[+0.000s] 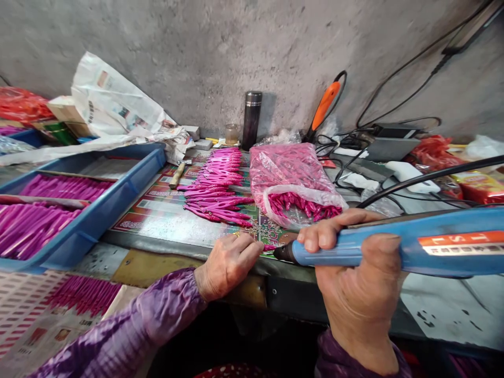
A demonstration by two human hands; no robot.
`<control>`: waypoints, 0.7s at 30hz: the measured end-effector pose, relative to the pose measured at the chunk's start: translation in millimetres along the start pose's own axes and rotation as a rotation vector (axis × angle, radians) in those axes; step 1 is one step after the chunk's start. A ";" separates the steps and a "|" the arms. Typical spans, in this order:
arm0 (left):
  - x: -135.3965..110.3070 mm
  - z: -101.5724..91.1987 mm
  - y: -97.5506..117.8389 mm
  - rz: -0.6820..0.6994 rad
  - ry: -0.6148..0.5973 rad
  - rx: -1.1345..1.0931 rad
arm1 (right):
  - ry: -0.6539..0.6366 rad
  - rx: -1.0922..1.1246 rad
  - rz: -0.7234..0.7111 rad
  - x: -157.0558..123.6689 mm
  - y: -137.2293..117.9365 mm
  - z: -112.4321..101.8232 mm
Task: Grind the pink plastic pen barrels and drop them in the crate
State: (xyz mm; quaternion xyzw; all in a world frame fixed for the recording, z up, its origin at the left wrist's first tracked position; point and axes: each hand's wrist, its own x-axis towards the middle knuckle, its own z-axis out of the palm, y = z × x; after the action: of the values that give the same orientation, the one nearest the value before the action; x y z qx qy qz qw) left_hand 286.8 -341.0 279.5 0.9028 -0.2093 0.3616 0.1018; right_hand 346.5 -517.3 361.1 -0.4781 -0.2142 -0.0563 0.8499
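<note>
Your right hand (356,283) grips the blue rotary tool (409,251), likely light, best held mid-barrel; your left hand (227,265) is curled, its hold unclear.

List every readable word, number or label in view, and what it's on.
Orange label band on the blue corded tool: "TSL", letters uncertain.
White strip below it: too blurred to read.
Newspaper: too small to read.
Printed sheet on the bench: too small to read.
</note>
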 end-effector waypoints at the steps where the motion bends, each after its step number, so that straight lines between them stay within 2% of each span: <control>1: -0.6 0.3 -0.2 -0.006 0.005 -0.004 | -0.002 0.000 -0.002 0.0 -0.4 0.1; 11: 3.1 -3.1 1.6 0.052 0.000 0.082 | 0.004 -0.001 0.006 -0.8 1.4 -0.2; 21: -1.7 -1.6 1.0 0.053 0.087 -0.034 | -0.014 -0.001 -0.007 -2.1 1.5 -2.3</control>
State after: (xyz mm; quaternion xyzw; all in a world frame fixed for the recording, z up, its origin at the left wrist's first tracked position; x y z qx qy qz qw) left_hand 284.3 -340.9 279.5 0.8786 -0.2345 0.3994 0.1168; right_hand 345.8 -518.6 358.0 -0.4781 -0.2217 -0.0562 0.8480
